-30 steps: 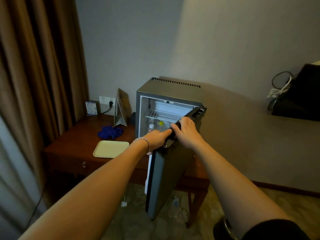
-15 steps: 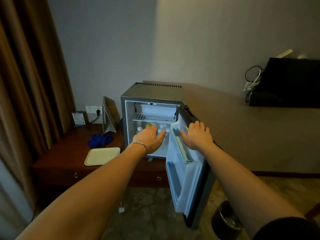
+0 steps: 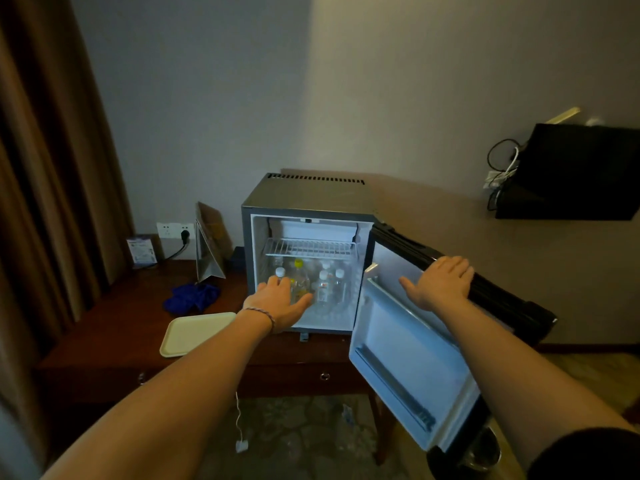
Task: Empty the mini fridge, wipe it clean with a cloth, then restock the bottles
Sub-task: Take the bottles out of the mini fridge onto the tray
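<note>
- Head view, dim room: mini fridge sits on a dark wood desk w/ its door swung wide to the right.
- Left hand reaches into the lower compartment, fingers spread & relaxed, holding nothing; it's at the front bottles, contact w/ them can't be told.
- Right hand lies flat on the door's top edge, fingers straight, steadying it.
- Bottles: several clear ones w/ white caps, one w/ a yellow cap, standing close together under the wire shelf, which looks bare.
- Step in hand, I'd judge: emptying has only begun. Best to take the nearest bottle first, grip round the body not the cap, lift straight up & out so neighbours don't topple; keep the door braced.
- Cream tray just left of the fridge looks a handy landing spot; blue cloth lies behind it.
- Writing: bottle labels & a small card by the wall socket too blurred to read; no brand legible.
</note>
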A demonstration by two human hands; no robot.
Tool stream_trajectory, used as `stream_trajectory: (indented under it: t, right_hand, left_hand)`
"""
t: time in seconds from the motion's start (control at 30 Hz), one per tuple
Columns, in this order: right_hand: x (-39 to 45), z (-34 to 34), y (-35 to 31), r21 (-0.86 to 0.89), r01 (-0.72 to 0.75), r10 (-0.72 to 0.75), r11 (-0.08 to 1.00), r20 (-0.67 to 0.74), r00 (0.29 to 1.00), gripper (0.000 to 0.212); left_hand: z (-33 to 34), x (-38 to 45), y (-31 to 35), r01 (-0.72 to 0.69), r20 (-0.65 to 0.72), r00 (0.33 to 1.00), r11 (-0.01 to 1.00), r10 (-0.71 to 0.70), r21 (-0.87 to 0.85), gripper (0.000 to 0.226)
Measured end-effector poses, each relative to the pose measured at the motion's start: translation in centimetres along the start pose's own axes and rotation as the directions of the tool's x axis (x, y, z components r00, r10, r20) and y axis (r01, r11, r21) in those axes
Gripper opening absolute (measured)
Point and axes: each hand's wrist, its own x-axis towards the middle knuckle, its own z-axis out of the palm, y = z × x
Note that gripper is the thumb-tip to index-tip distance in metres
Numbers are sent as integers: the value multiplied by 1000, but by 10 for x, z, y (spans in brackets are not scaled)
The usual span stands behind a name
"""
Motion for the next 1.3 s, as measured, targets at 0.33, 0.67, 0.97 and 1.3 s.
stream_trajectory:
  t: [0.33, 0.67, 0.97, 1.3]
  right_hand:
    - [57, 6, 20, 100, -108, 110, 989, -22, 994, 121]
    - [93, 16, -66, 248, 137, -64, 959, -280, 958, 106]
    - [123, 89, -193, 347, 604, -571, 717, -204, 795, 60]
    - [199, 127, -237, 377, 498, -555, 781, 56, 830, 63]
  left_hand:
    - [27, 42, -52, 18, 22, 1000, 999, -18, 30, 80]
    - [48, 127, -50, 54, -28, 998, 996, -52, 77, 78]
    - [60, 188, -52, 138, -11, 990, 989, -138, 47, 75]
    - [91, 253, -75, 162, 140, 976, 987, -164, 25, 77]
